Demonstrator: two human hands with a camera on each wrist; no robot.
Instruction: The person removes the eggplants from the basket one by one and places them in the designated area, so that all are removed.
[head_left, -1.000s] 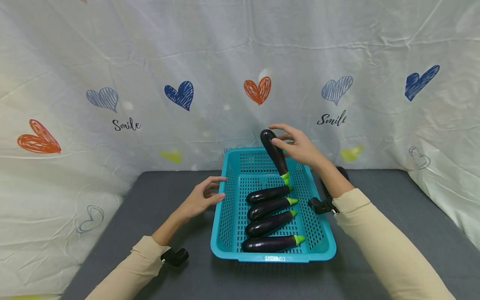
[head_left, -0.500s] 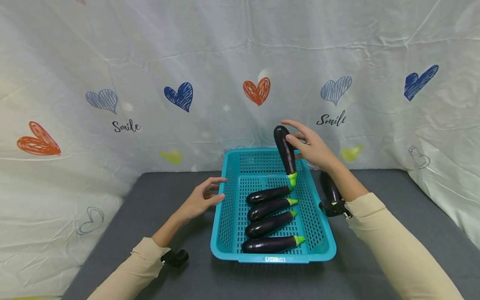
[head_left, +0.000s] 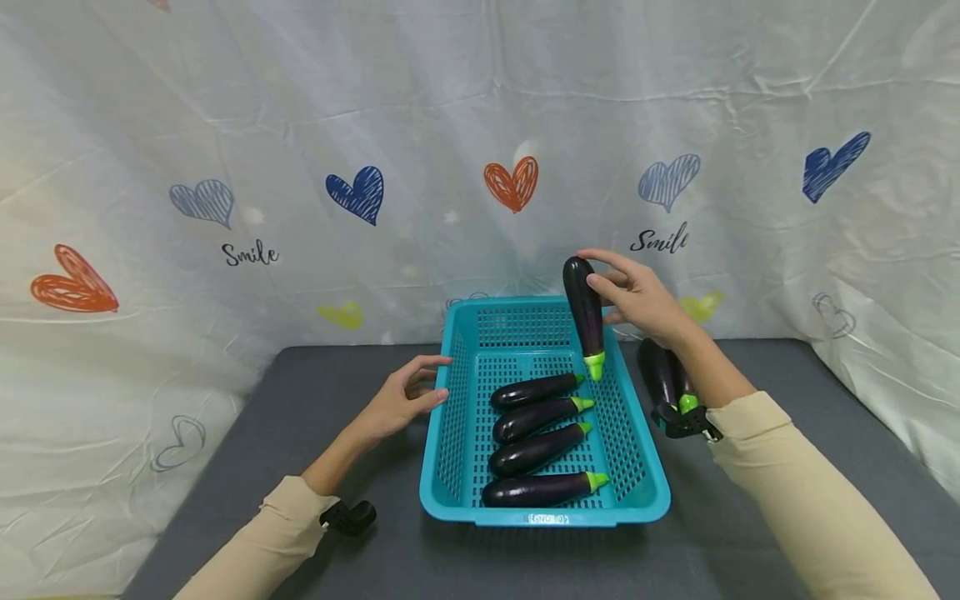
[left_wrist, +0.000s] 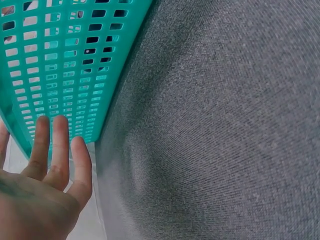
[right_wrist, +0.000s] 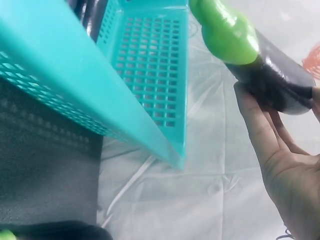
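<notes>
My right hand (head_left: 637,296) pinches a dark purple eggplant (head_left: 583,304) near its round end. That eggplant hangs tilted with its green stem down, over the far right corner of the turquoise plastic basket (head_left: 545,517). In the right wrist view its green cap (right_wrist: 232,37) is close to the camera, and my fingers (right_wrist: 257,122) curl under the body. On the left, my left hand (head_left: 405,396) has its fingertips at the basket's left rim. The left wrist view shows those fingers (left_wrist: 60,145) fairly straight beside the perforated wall (left_wrist: 65,65). Several eggplants (head_left: 536,454) lie in a column inside the basket.
To the basket's right, eggplants (head_left: 658,375) lie on the dark grey table (head_left: 360,333), partly hidden by my right wrist and its black strap. Behind the table hangs a pale curtain (head_left: 442,108) printed with hearts and "Smile".
My right hand has carried the eggplant rightward toward the basket's right rim, and it hangs more upright. The eggplants on the table beyond show more now. My left hand has stayed still.
</notes>
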